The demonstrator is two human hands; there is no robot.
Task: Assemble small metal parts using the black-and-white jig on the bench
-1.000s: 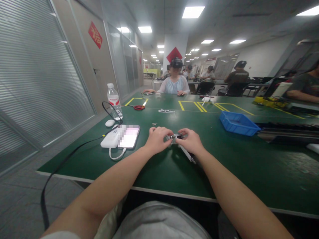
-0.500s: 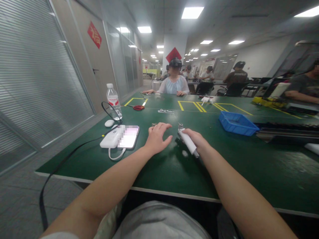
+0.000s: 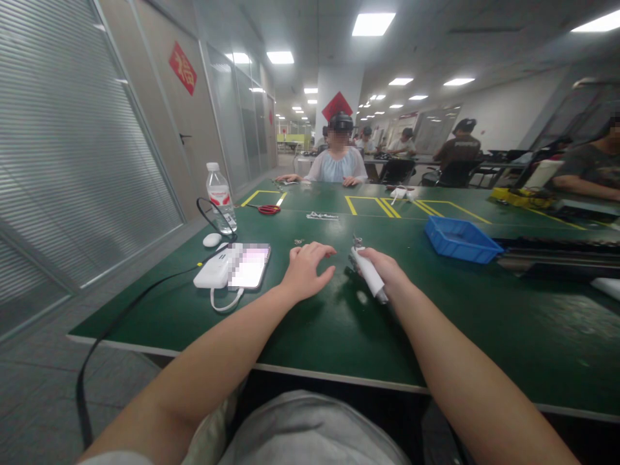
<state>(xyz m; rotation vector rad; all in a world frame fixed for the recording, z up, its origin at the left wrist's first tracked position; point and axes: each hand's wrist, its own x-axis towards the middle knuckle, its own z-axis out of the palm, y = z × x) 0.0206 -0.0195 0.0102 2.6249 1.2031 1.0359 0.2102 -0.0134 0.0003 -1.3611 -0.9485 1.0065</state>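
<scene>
My right hand (image 3: 391, 271) grips a slim white-and-silver hand tool (image 3: 371, 274). Its small metal end points away from me, and its grey lower end sticks out below my palm; the fingers under it are mostly hidden, so its exact kind does not show. To the left of it, my left hand (image 3: 307, 270) hovers low over or rests on the green table (image 3: 310, 336), thumb and fingers apart, holding nothing. Just beyond those fingertips lies a tiny metallic piece (image 3: 299, 241), too small to name. Farther out sits a flat strip of small silvery pieces (image 3: 322, 216).
A phone (image 3: 252, 266) lies beside a white power bank (image 3: 213, 268) with a cable. Behind them stands a water bottle (image 3: 220, 197). Red-handled scissors (image 3: 268, 209) lie farther off. A blue bin (image 3: 460, 240) is at right. Across the table sits a person (image 3: 338, 165).
My right hand has shifted slightly right with the tool, whose metal end moved the same way. The left hand has barely moved.
</scene>
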